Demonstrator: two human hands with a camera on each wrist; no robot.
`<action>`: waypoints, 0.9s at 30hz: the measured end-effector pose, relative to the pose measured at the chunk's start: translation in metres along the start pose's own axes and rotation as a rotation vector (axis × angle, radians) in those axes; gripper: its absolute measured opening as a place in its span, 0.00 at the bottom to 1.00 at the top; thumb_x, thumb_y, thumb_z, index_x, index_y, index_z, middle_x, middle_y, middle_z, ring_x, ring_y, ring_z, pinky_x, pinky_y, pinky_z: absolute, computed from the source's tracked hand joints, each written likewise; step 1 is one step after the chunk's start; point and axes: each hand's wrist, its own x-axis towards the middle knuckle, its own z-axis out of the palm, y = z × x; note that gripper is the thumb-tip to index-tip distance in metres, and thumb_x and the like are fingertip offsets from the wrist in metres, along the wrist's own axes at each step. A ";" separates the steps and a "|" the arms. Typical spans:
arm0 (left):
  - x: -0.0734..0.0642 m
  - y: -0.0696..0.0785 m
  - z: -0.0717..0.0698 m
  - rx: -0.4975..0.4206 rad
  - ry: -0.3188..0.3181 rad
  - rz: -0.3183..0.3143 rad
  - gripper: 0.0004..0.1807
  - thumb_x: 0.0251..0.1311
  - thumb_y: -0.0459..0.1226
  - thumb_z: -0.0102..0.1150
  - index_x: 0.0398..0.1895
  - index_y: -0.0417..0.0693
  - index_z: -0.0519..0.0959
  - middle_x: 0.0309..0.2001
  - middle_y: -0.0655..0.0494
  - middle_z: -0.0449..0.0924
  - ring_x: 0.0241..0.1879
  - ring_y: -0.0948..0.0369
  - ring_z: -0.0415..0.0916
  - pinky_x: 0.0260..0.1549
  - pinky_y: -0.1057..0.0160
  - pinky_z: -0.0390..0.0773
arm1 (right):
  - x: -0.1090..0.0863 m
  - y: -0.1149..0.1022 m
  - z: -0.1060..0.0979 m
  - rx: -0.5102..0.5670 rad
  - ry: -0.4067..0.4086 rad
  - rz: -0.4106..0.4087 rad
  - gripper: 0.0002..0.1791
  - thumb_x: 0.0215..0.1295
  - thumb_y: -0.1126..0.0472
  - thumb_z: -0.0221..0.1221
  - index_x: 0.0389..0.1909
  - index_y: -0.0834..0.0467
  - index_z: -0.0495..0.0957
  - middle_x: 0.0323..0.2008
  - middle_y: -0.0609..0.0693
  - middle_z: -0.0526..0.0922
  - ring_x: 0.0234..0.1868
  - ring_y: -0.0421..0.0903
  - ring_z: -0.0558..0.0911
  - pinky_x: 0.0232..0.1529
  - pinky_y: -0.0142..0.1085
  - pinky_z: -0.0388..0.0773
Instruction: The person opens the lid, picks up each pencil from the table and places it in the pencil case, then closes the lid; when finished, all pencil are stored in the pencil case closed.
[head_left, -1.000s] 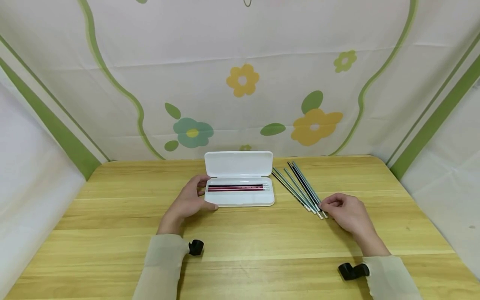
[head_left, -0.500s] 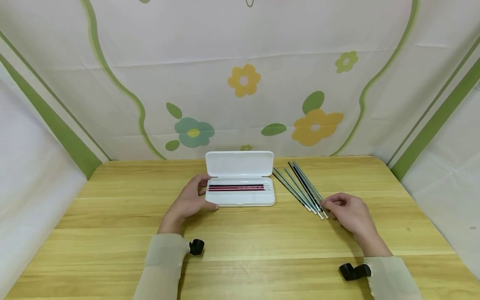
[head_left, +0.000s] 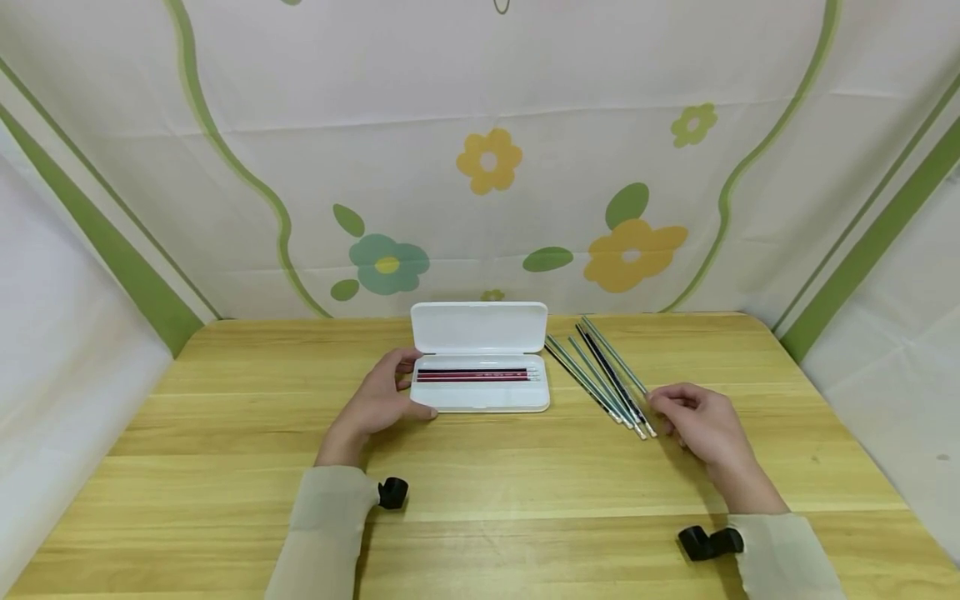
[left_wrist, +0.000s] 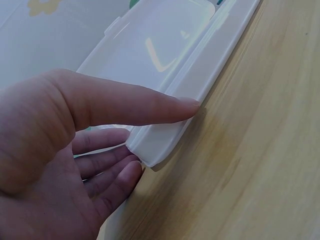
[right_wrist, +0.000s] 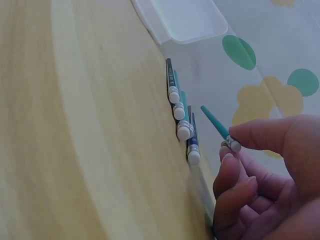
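Observation:
My left hand [head_left: 375, 404] holds the left end of an opened white pencil case [head_left: 480, 403]. In the left wrist view the thumb lies across the case's front rim, while the fingers touch its end. Inside the case are several dark and red pencils [head_left: 472, 377] with white erasers, side by side. At the right, my right hand [head_left: 701, 425] pinches a green pencil [right_wrist: 215, 121] by its eraser end between thumb and fingers. Left of that hand, several green and dark pencils [head_left: 617, 383] lie in a loose fan on the table, eraser ends towards me.
The case's lid [head_left: 480, 328] leans back, upright behind its tray. Behind the wooden table [head_left: 480, 483] hangs a pale cloth [head_left: 420, 192] with flower prints. Black wrist cameras [head_left: 708, 543] are strapped at both sleeves.
My right hand has drawn slightly right, and the green pencil it pinches has separated from the fan. My left hand and the case have kept their place.

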 end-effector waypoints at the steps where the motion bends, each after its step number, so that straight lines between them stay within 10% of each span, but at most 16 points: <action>1: 0.000 0.000 0.000 0.000 0.000 0.001 0.49 0.49 0.27 0.81 0.76 0.37 0.66 0.71 0.37 0.71 0.71 0.40 0.69 0.76 0.37 0.67 | 0.000 0.000 0.000 0.003 0.000 -0.002 0.26 0.79 0.45 0.61 0.63 0.63 0.80 0.32 0.43 0.83 0.31 0.41 0.79 0.28 0.35 0.78; 27: -0.001 -0.001 0.000 -0.006 0.003 -0.005 0.49 0.48 0.28 0.81 0.76 0.38 0.67 0.71 0.37 0.71 0.71 0.40 0.70 0.75 0.38 0.68 | -0.005 -0.012 0.000 0.118 -0.040 -0.095 0.29 0.80 0.46 0.61 0.66 0.65 0.77 0.41 0.43 0.85 0.40 0.41 0.83 0.39 0.34 0.84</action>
